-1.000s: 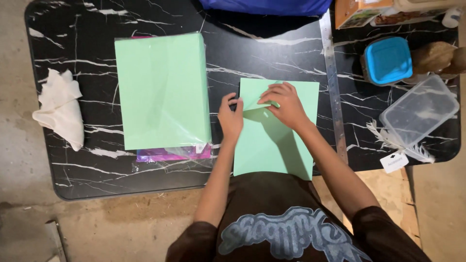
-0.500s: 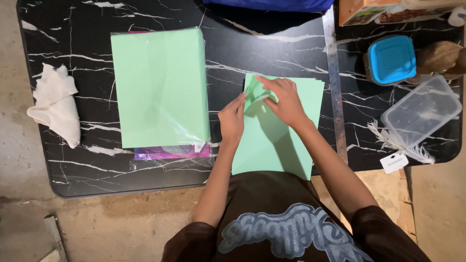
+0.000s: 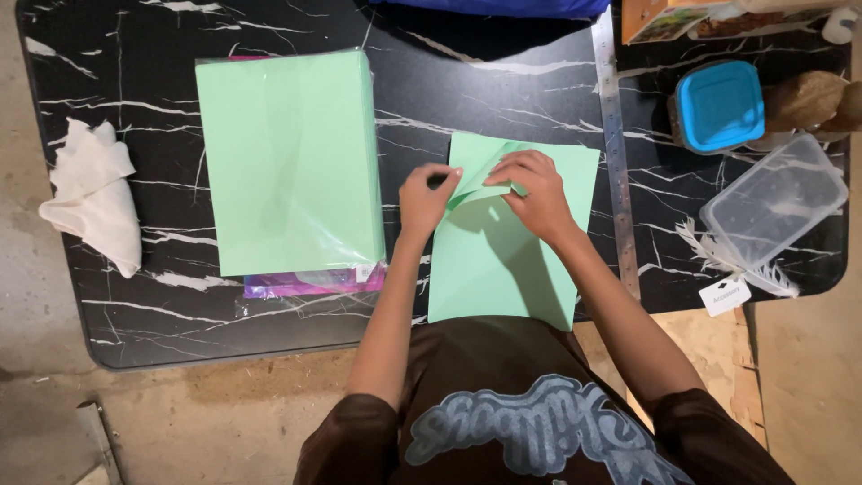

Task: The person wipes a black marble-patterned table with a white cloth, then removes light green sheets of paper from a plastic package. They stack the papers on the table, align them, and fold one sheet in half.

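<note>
Green sheet (image 3: 503,260) flat on counter (image 3: 467,81), frame centre. Left hand (image 3: 426,198) and right hand (image 3: 537,190), wrists bent down, each grip pinched on the lifted top-left corner fold.

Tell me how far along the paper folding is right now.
Done: one green sheet lies on the black marble table, apart from the wrapped green paper stack. In hand: the left hand and right hand fold its top-left corner inward; the flap stands raised, not pressed flat. Left: the rest of the sheet is flat, with no creases I can see, so this looks like an early fold.
</note>
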